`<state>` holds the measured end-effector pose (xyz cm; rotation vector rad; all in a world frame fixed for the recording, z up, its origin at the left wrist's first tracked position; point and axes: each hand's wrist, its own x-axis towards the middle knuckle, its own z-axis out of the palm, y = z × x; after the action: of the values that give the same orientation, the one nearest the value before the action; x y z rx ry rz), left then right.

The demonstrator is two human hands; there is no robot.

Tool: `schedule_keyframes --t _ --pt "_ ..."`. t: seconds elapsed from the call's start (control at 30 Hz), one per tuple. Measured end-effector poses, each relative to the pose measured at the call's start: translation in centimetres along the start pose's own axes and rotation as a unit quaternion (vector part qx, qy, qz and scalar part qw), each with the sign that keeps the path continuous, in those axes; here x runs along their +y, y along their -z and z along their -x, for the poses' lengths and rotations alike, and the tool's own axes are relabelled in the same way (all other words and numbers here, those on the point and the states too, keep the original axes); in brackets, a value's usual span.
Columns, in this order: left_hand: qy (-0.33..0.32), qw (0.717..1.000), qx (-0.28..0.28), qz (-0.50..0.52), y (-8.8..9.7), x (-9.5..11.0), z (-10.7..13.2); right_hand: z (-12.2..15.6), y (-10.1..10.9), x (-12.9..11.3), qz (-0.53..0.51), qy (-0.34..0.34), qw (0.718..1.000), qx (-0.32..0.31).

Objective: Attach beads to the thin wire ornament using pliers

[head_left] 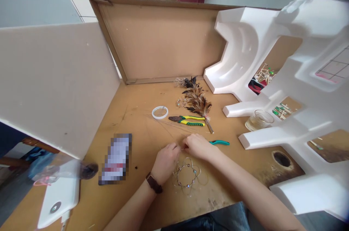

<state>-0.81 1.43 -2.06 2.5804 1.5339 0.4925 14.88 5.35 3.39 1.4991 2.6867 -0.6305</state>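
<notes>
We pinch the wire [194,171] between the closed fingertips of the left hand [165,162] and right hand [199,146], its beaded loop lying on the surface [141,114] just below them, and we judge it light, springy, easily kinked and best gripped between beads.

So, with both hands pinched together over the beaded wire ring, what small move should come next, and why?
Probably: the left hand holds its pinch while the right hand picks up the teal-handled tool. Both hands' fingertips meet above the beaded wire ring, seemingly on its fine wire, and that tool lies beside the right hand, closer than the pliers.
</notes>
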Motion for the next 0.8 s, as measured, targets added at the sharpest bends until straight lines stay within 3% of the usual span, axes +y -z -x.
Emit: schedule_keyframes --t 0.17,0.27,0.33,0.4,0.47,0.57,0.67,0.8 --pt "0.022 0.985 0.001 0.169 0.6 -0.6 -0.2 0.1 0.1 1.0 -0.072 0.019 0.997 -0.013" --pt "0.065 0.949 0.007 0.309 0.9 -1.0 -0.4 0.1 0.2 1.9 -0.14 0.03 0.989 -0.041" --pt "0.111 0.908 -0.003 0.404 1.0 -1.1 -0.5 0.2 0.0 2.4 -0.207 0.03 0.976 -0.054" --pt "0.159 0.859 -0.027 0.485 1.1 -1.1 -0.5 0.3 -0.4 2.8 -0.331 0.018 0.942 -0.052" --pt "0.195 0.815 -0.047 0.543 1.1 -1.0 -0.6 0.3 -1.0 3.0 -0.469 -0.004 0.882 -0.044" --pt "0.213 0.774 -0.049 0.595 1.0 -0.9 -0.7 0.5 -1.8 3.2 -0.578 -0.027 0.815 -0.029" --pt "0.21 0.751 -0.056 0.624 0.9 -1.0 -0.8 0.7 -2.2 3.4 -0.611 -0.035 0.79 -0.035" --pt "0.213 0.736 -0.068 0.639 0.7 -0.9 -0.7 1.2 -2.5 3.5 -0.615 -0.035 0.786 -0.051"
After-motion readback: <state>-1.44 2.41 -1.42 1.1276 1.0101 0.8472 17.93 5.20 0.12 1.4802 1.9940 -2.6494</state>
